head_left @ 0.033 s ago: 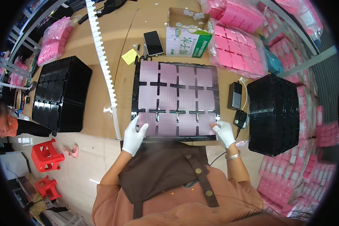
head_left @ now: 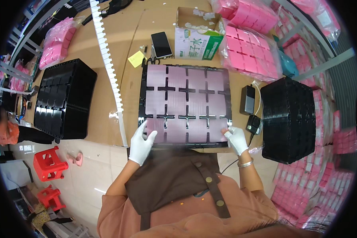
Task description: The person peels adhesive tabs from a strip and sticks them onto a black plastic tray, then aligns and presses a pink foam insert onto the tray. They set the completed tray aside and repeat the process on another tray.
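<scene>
A pale pink sheet with cross-shaped cutouts (head_left: 177, 105) lies over a black plastic tray (head_left: 178, 145) on the table in front of me. Black shows through the cutouts and along the tray's rim. My left hand (head_left: 141, 144), in a white glove, is at the near left corner, thumb and fingers closed about the sheet's edge. At the near right corner my right hand (head_left: 236, 140), also gloved but with a bare thumb tip, grips the sheet's edge. Its fingertips are partly hidden.
Stacks of black trays stand left (head_left: 65, 101) and right (head_left: 288, 121). Behind are a phone (head_left: 161, 45), scissors (head_left: 154, 61), a yellow note (head_left: 137, 59), an open carton (head_left: 198, 43) and bagged pink sheets (head_left: 252, 53). A power bank (head_left: 248, 100) and cable lie to the right. A white toothed strip (head_left: 107, 63) crosses the table.
</scene>
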{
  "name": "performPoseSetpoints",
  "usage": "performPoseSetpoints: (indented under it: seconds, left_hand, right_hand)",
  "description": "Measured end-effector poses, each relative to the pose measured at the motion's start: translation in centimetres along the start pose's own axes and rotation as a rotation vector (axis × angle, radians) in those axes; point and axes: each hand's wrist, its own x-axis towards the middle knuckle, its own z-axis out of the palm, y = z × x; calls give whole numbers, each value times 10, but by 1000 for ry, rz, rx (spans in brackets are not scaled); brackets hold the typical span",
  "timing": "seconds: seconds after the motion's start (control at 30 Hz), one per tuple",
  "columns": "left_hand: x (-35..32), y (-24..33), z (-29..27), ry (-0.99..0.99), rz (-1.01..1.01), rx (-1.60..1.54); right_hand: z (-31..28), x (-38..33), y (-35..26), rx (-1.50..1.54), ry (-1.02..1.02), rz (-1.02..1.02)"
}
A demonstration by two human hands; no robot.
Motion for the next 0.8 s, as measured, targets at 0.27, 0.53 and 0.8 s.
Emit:
performPoseSetpoints:
  seconds: [0.27,0.53,0.8]
  left_hand:
    - [4,-21,-5,94,55,146]
    - [-3,2,-13,90,102,355]
    - [41,40,6,-49,626,724]
  right_hand:
    - [-1,-5,-16,8,-6,60]
    - [-5,-10,-17,-89,59,35]
    - [8,29,-65,-739,408,-704]
